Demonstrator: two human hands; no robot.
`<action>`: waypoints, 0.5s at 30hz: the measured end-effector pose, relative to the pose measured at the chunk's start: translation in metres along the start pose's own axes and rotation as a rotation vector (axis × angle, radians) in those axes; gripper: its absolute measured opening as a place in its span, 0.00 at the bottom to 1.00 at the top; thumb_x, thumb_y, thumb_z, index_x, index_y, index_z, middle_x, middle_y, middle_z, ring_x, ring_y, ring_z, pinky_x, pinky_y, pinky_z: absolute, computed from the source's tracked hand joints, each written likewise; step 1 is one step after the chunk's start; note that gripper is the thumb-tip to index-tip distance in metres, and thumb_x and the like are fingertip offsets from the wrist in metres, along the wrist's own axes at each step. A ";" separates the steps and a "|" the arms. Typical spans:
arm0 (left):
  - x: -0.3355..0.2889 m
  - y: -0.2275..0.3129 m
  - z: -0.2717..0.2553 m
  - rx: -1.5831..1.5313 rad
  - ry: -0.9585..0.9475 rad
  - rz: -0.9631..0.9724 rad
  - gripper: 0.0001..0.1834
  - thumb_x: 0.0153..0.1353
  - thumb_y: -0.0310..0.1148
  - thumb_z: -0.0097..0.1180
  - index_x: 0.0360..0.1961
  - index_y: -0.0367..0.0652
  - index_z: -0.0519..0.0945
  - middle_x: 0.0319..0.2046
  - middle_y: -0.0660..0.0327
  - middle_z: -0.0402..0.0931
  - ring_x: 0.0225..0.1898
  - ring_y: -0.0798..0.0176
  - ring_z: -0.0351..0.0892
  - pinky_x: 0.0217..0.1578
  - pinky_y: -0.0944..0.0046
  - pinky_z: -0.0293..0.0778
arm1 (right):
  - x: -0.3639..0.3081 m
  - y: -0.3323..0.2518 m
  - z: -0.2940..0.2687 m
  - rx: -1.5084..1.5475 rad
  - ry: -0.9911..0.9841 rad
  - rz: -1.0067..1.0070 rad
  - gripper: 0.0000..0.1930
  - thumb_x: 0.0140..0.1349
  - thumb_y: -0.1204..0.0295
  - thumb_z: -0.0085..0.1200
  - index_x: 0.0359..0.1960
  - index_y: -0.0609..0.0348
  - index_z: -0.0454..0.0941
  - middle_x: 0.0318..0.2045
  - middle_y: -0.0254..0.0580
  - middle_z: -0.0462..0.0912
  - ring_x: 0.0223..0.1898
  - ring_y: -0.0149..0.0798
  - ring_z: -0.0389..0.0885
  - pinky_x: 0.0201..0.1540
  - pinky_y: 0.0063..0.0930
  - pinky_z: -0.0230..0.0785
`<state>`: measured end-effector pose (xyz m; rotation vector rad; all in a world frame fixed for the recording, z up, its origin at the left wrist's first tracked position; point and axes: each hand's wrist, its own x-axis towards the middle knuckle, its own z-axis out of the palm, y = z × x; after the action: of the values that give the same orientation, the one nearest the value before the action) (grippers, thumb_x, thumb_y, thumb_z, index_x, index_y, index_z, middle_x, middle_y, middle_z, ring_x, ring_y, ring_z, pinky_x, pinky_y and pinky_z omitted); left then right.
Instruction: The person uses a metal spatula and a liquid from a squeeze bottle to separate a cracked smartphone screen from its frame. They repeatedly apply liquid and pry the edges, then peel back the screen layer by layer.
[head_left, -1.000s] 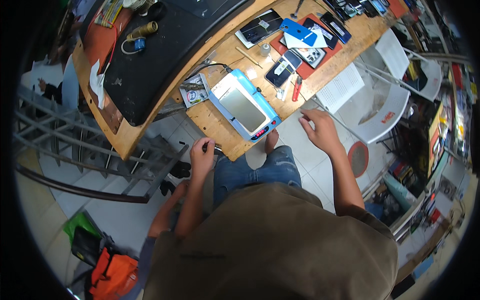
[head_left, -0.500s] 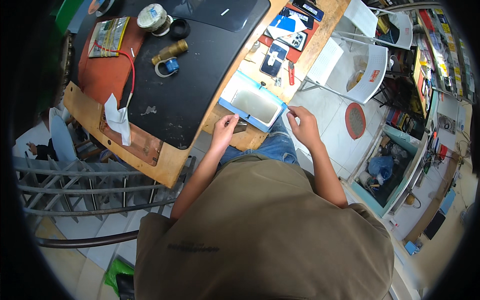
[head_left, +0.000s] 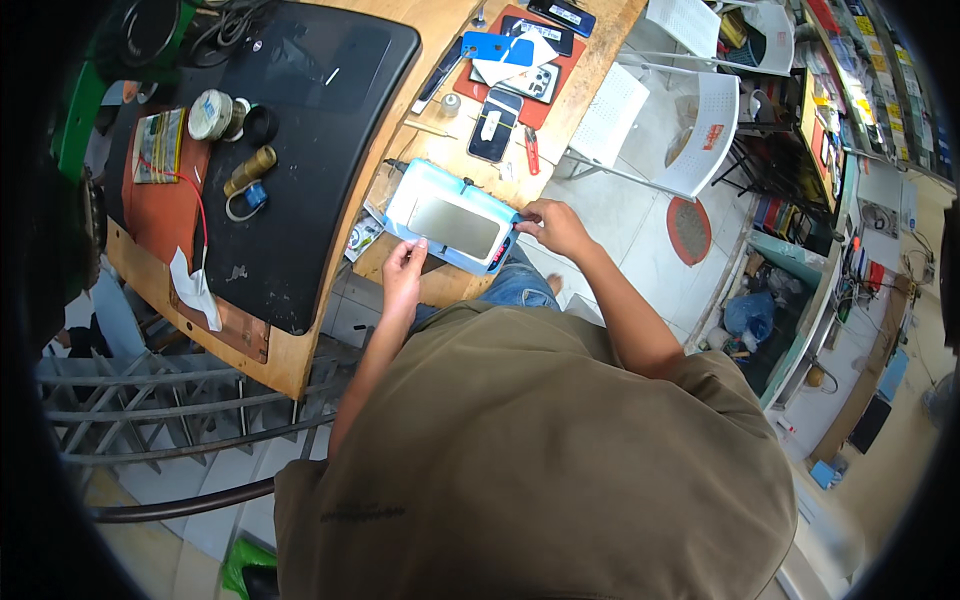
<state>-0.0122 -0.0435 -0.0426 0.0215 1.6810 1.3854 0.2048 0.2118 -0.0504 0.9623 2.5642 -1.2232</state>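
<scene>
A flat blue-and-white box-shaped device point(head_left: 400, 205) with a grey, phone-sized plate point(head_left: 455, 226) on top rests at the near edge of the wooden bench, just above my lap. At its near left edge is my left hand point(head_left: 401, 280), thumb and fingertips drawn together. My right hand point(head_left: 557, 228) is closed in a pinch at the device's right corner, beside a dark part. What either pinch holds is too small to make out. A black cable plug point(head_left: 396, 164) sits at the device's far left corner.
Beyond the device lie a dark phone point(head_left: 495, 125), a red-handled cutter point(head_left: 532, 150) and a blue phone back point(head_left: 497, 48). On the left, a black mat point(head_left: 310, 190) carries a brass-coloured cylinder point(head_left: 250, 171) and round jars point(head_left: 212, 115). White chairs point(head_left: 700, 140) stand at right.
The whole view has shifted, so the bench and device appear farther left. My right hand has come in against the device's right corner, its fingers closer together. My left hand stays at the near edge.
</scene>
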 end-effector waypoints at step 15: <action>-0.026 0.007 0.029 -0.088 0.174 -0.049 0.09 0.78 0.36 0.67 0.44 0.40 0.87 0.40 0.70 0.84 0.44 0.75 0.76 0.48 0.70 0.72 | 0.013 -0.090 -0.026 -0.020 0.191 -0.477 0.21 0.63 0.63 0.73 0.54 0.59 0.85 0.48 0.49 0.85 0.51 0.54 0.84 0.54 0.48 0.76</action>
<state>0.0174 -0.0326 -0.0193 -0.1944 1.7487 1.4566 0.1444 0.1955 0.0198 0.4929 3.0691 -1.2521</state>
